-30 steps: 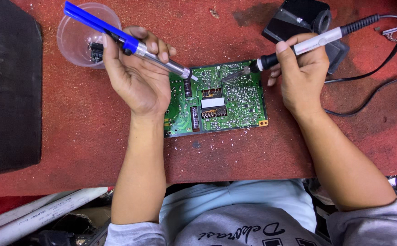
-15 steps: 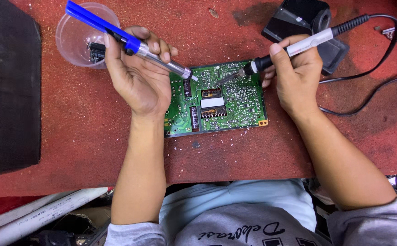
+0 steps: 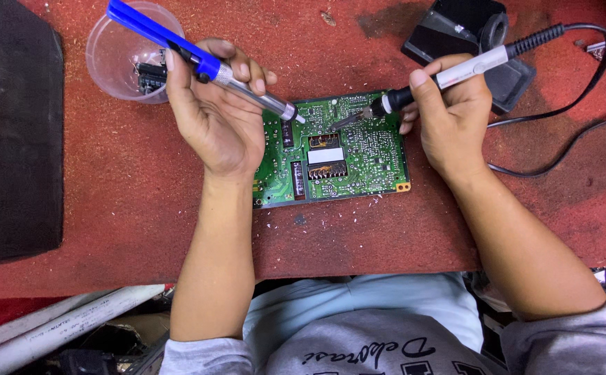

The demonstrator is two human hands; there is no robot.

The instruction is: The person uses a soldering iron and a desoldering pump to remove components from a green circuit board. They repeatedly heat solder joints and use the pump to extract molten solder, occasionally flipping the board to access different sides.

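Green circuit board (image 3: 348,156) lies on the red table (image 3: 94,208); above it, left hand (image 3: 212,114) grips tightly a blue desoldering pump (image 3: 198,62), right hand (image 3: 452,114) clasps a soldering iron (image 3: 455,73).

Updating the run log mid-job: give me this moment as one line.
left hand: grips blue desoldering pump, tip at green circuit board | right hand: grips soldering iron, tip on board | board flat on red table

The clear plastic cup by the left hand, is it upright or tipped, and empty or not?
Upright and not empty: the clear plastic cup stands on the red table with its open mouth up, and small dark parts lie inside.
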